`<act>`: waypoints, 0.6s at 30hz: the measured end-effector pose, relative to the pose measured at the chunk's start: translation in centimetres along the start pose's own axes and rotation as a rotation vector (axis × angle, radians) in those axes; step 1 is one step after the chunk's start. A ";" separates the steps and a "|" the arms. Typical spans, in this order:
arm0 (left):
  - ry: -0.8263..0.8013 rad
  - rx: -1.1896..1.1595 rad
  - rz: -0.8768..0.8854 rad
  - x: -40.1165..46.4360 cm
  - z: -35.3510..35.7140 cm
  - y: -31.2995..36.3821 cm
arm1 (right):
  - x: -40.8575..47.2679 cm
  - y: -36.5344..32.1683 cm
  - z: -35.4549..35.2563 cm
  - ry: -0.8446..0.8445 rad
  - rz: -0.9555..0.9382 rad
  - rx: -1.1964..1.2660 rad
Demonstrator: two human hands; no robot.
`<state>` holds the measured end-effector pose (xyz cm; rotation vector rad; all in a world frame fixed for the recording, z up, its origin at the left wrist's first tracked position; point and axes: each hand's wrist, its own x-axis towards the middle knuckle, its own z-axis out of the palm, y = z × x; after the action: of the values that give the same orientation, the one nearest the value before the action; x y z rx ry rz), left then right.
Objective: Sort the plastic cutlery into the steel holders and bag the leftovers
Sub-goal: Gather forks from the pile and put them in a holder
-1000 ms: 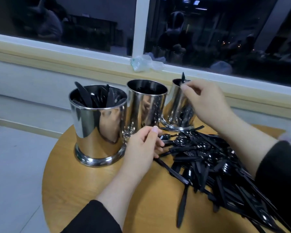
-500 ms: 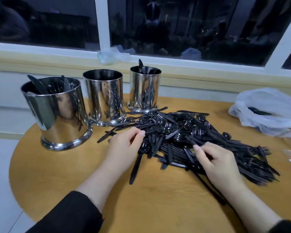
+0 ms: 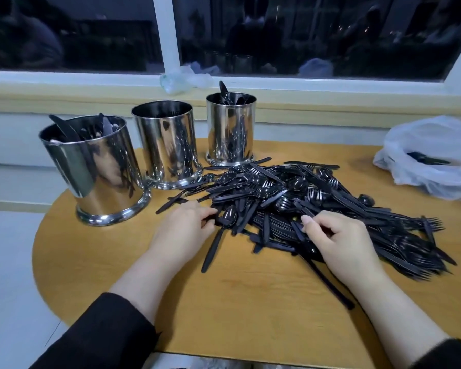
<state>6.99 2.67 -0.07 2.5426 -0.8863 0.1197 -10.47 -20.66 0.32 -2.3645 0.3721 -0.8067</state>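
Three steel holders stand at the table's far left. The large left holder has black knives in it, the middle holder looks dark inside, and the right holder has a few black pieces sticking up. A heap of black plastic cutlery covers the table's middle and right. My left hand is at the heap's left edge, thumb and forefinger pinched on a black spoon. My right hand lies on the heap's near side with its fingers curled around a black piece; a long handle sticks out beneath it.
A white plastic bag with a few black pieces inside lies at the far right of the round wooden table. Crumpled clear plastic sits on the window sill behind the holders. The floor drops away on the left.
My right hand left the right holder and came down onto the heap's near side. My left hand stayed at the heap's left edge and closed on a spoon.
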 end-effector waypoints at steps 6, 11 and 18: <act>0.043 0.019 0.074 -0.2 0.2 -0.2 | 0.0 -0.2 -0.1 -0.017 0.017 0.015; 0.070 -0.003 0.107 -0.6 0.1 0.0 | 0.0 0.1 0.0 -0.016 0.014 0.019; 0.135 -0.310 0.027 -1.8 -0.7 0.9 | -0.2 0.0 0.2 -0.031 0.005 0.011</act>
<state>5.03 3.36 0.54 2.2084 -0.8178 0.1479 -10.49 -20.52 0.10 -2.3621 0.3596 -0.7675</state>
